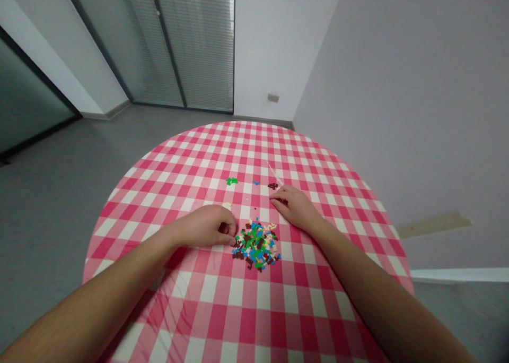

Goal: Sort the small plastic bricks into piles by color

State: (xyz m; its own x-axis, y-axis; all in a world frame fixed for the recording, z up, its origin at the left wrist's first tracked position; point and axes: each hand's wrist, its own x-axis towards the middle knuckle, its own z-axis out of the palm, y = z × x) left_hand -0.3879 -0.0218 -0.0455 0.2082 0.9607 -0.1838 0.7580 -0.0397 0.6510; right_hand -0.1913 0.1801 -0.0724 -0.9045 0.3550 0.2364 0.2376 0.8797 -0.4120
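A mixed pile of tiny building bricks (257, 246) in green, blue, brown, white and cream lies on the table in front of me. My left hand (209, 226) rests at the pile's left edge, fingers curled and the thumb tip close to the bricks. Beyond the pile on the right is my right hand (294, 206), its thumb and fingertips drawn together just below a small brown brick group (272, 186). Whatever either hand may pinch is too small to make out. Farther left sit a green brick group (231, 181) and a few blue bricks (256, 182).
A red-and-white checked cloth (238, 310) covers the round table. Pale pieces (228, 205) lie beyond my left hand, and a tiny red piece (255, 208) lies between my hands. Past the far edge stand a glass partition (194, 44) and a grey wall (417, 97).
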